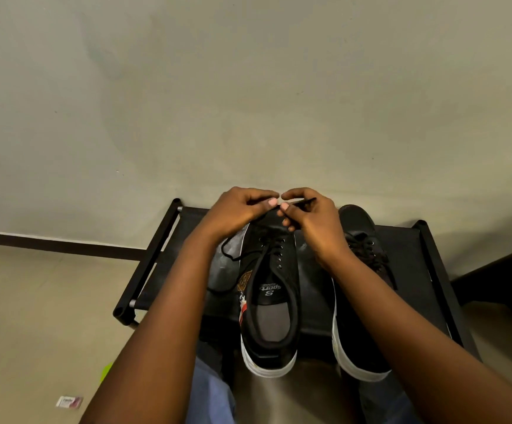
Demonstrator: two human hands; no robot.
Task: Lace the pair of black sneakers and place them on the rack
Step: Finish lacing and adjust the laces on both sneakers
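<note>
Two black sneakers with white soles stand on the black rack (160, 240), toes toward the wall. The left sneaker (271, 301) has its upper eyelets unlaced, and a loose black lace (228, 255) trails off its left side. The right sneaker (362, 301) looks laced and is partly hidden by my right forearm. Above the left sneaker's toe, my left hand (236, 209) is curled with thumb and fingers pinched together over the lace. My right hand (313, 218) pinches the other lace end, whose tip sticks out to the right.
The rack stands against a plain wall on a tiled floor. A small wrapper (69, 402) and a green object (106, 373) lie on the floor at lower left. A dark piece of furniture (499, 280) stands to the right.
</note>
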